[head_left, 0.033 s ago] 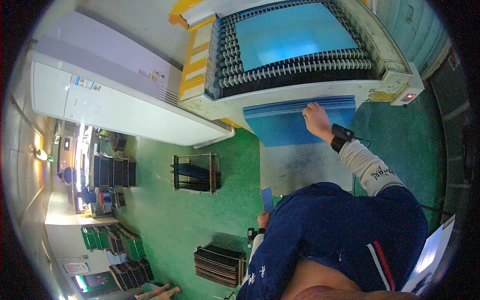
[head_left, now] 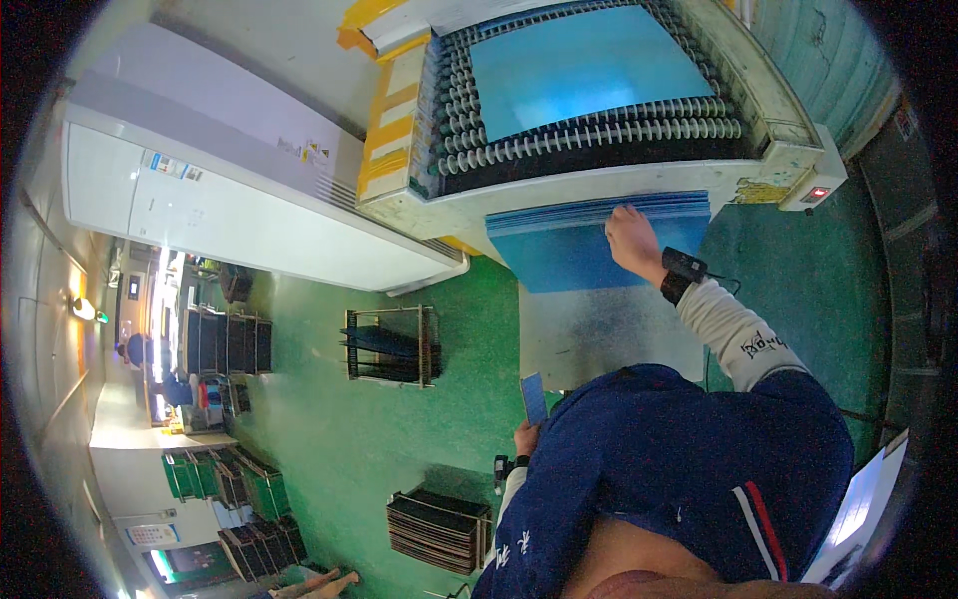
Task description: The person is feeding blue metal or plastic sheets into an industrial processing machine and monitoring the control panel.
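A stack of blue sheets (head_left: 559, 250) leans against the front of a roller conveyor machine (head_left: 589, 155), standing on a grey metal surface (head_left: 589, 324). At the sheets' upper edge, my right hand (head_left: 633, 245) has its fingers curled over and pinching the rim. Low by my body, my left hand (head_left: 526, 437) grips a thin flat blue-grey piece (head_left: 535, 397); my torso partly covers it, so its kind is unclear. One shiny blue panel (head_left: 589, 70) lies flat on the machine's rollers, beyond the stack.
A long white cabinet-like unit (head_left: 230, 210) lies left of the machine. On the green floor (head_left: 329, 439) stand a rack with dark panels (head_left: 389, 344) and another filled rack (head_left: 439, 529). A control box with a red light (head_left: 816, 193) is at the machine's right corner. Further racks (head_left: 225, 339) stand far left.
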